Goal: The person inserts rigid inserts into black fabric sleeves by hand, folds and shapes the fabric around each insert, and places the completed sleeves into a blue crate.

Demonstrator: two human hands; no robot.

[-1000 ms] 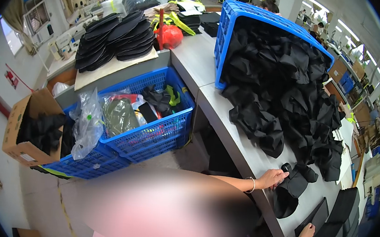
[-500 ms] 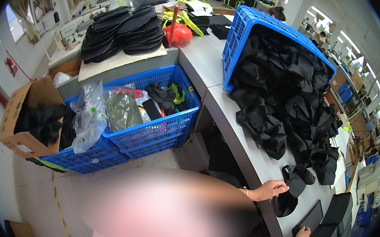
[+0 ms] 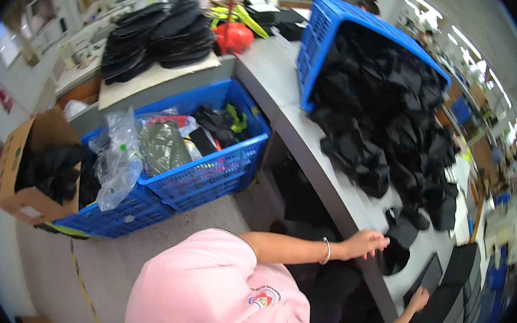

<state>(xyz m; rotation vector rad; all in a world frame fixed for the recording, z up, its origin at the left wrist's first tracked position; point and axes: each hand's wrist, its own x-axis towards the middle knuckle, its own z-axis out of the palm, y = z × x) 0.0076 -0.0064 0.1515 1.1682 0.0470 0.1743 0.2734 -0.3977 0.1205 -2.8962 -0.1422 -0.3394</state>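
Note:
My left hand, with a bracelet at its wrist, is held over the table's near edge. Its fingers are loosely bent and apart, beside a curved black fabric piece, and no hold on it shows. Lower right, my right hand is closed at the near end of a flat black panel lying on the table. Its fingertips are partly hidden. Stacked black box-like pieces stand just beyond this hand. A heap of black fabric pieces spills from a tipped blue crate onto the tabletop.
Blue baskets with bagged items stand on the floor at left, next to a cardboard box of black cloth. Black flat pieces are piled on a board. A red plastic bag sits at the grey table's far end.
The view has shifted slightly, and my pink-shirted torso now shows. My left hand stays close to the curved fabric piece; my right hand remains at the panel.

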